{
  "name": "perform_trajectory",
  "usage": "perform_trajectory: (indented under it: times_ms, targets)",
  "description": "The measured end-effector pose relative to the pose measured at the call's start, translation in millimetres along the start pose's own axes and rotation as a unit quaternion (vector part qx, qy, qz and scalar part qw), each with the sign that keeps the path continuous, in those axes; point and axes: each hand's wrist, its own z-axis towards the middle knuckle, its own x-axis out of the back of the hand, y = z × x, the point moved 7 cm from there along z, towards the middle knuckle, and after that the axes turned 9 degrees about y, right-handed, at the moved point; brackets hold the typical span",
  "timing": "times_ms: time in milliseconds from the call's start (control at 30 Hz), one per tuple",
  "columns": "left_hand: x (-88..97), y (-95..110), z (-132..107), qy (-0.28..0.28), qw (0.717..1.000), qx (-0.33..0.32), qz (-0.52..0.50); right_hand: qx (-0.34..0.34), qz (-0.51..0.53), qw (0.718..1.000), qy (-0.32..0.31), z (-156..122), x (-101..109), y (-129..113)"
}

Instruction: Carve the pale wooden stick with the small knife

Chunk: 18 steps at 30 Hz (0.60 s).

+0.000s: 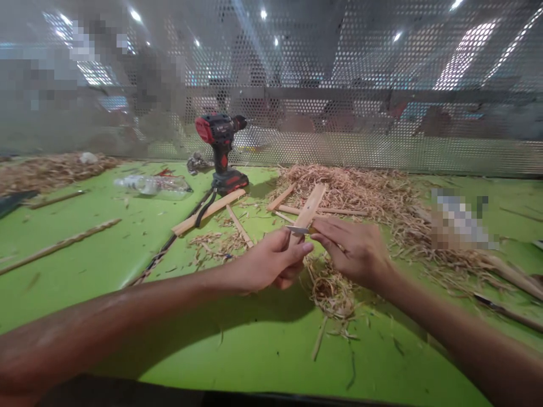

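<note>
My left hand (274, 261) is closed round the near end of a flat wooden stick (311, 206) that points away from me over the green table (106, 265). My right hand (354, 249) is closed on a small knife, whose metal blade (298, 229) lies across the stick just above my left thumb. Both hands meet at the table's middle, above a small heap of curled wood shavings (331, 291).
A red and black cordless drill (223, 152) stands upright at the back. A clear plastic bottle (155, 185) lies left of it. Several loose wooden sticks (207, 211) and a large pile of shavings (373, 198) cover the table. A perforated metal screen (339, 85) closes the far side.
</note>
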Motion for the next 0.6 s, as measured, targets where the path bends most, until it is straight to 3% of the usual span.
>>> perform_trajectory:
  times_ms: [133, 367, 467, 533, 600]
  targets:
    - [2.5, -4, 1, 0.037, 0.999, 0.006, -0.003, 0.006, -0.01, 1.0, 0.005, 2, 2, 4]
    - [5.7, -4, 1, 0.043, 0.998, 0.037, -0.016, -0.041, 0.03, 0.998, -0.034, 0, -6, 23]
    - [-1.2, -7, -7, 0.018, 0.997, 0.068, 0.025, -0.17, 0.038, 0.984, -0.036, -6, 0, 75]
    - [-9.6, -11, -14, -0.028, 0.994, 0.094, 0.057, -0.277, 0.015, 0.96, 0.034, -14, 19, 120]
    - [-11.5, -13, -15, -0.042, 0.992, 0.097, 0.062, -0.315, -0.005, 0.946, 0.076, -17, 35, 146]
